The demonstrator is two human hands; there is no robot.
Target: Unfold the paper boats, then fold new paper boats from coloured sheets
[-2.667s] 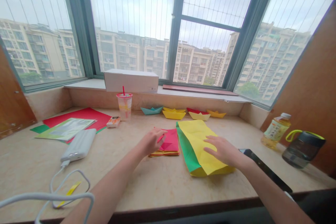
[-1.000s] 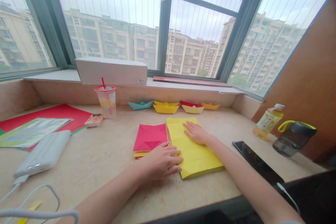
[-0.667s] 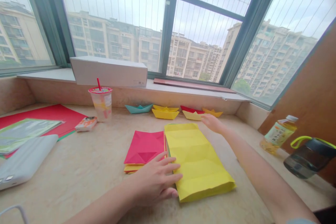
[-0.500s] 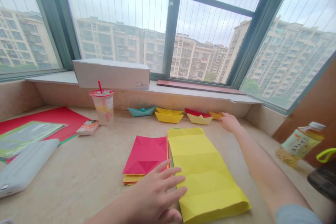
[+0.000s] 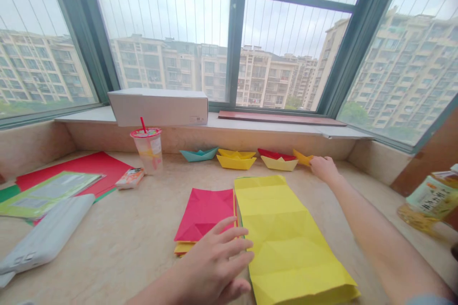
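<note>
An orange paper boat (image 5: 301,157) stands at the right end of a row by the back wall, and the fingers of my right hand (image 5: 324,167) are closed on its right end. Left of it are a red paper boat (image 5: 269,153) with a cream paper boat (image 5: 279,164) in front, yellow paper boats (image 5: 236,160), and a blue paper boat (image 5: 199,154). My left hand (image 5: 222,255) is open, its fingers spread over the near corner of a folded red paper stack (image 5: 209,207) and the left edge of a creased yellow paper (image 5: 289,233).
A plastic cup with a red straw (image 5: 148,150) stands at the back left, beside a small orange-and-white packet (image 5: 130,178). Farther left lie red paper (image 5: 96,164), a green package (image 5: 53,193) and a white device (image 5: 50,238). A drink bottle (image 5: 431,200) is at right; a white box (image 5: 159,107) sits on the ledge.
The orange boat's right end has tilted or turned a little in my right hand, and more of it shows. The view has shifted slightly. My left hand stays over the papers.
</note>
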